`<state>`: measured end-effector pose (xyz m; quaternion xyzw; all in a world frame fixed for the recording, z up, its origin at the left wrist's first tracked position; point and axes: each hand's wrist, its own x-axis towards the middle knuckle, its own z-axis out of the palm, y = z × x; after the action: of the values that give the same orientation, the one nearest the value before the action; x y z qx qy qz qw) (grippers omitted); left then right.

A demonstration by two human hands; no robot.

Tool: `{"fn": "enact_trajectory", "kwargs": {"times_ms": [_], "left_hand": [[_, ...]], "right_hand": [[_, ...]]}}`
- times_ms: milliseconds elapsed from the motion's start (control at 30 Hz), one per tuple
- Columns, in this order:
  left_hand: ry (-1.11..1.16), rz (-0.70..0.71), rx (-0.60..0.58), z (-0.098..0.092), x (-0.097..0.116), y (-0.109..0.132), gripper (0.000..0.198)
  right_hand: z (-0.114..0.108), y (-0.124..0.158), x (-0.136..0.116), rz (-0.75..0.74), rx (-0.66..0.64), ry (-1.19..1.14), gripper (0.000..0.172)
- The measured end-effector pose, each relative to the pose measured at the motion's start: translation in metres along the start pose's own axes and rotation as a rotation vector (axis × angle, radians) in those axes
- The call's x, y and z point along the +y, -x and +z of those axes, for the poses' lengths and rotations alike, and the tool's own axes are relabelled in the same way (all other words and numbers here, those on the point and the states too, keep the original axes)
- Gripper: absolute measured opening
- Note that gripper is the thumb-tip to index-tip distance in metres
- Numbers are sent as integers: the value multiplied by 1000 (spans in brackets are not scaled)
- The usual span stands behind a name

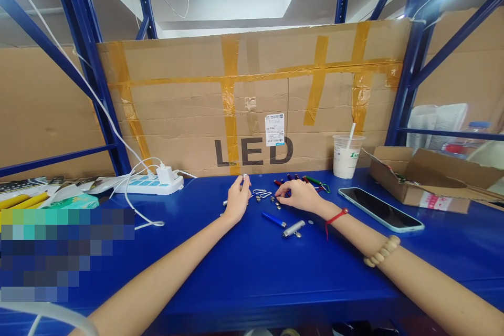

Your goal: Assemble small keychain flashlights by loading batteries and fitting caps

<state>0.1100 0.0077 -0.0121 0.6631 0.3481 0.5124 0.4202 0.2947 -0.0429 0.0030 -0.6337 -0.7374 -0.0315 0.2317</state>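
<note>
My left hand (237, 200) is raised over the blue tabletop with its fingers pinched. A small pale piece shows at the fingertips, too small to name. To its right, my right hand (298, 196) reaches down with thumb and fingertips close together at some small round metal pieces (279, 206). Whether it grips one is hidden. Nearer me lie a blue tube (274, 219) and a silver tube (293, 228), with small silver discs (311, 222) beside them. White looped cords (261, 193) lie between the hands. Behind the right hand are dark red pieces and a green clip-like piece (319, 184).
A phone (381, 209) lies to the right, near an open cardboard box (425, 178). A cup with a straw (347, 155) stands at the back. On the left are a power strip (147, 185) and white cables. A taped cardboard sheet (181, 110) forms the back wall.
</note>
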Motion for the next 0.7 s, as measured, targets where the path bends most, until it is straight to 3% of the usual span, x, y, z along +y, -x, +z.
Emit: {"fn": "enact_trajectory", "kwargs": {"times_ms": [433,700], "left_hand": [[-27,1,17,2,5,2,35],[-43,37,5,1,1,2,36]], "right_hand": [[1,-2,2,27,40,-21,23],[-2,-3,0,41,80,-9,18]]}}
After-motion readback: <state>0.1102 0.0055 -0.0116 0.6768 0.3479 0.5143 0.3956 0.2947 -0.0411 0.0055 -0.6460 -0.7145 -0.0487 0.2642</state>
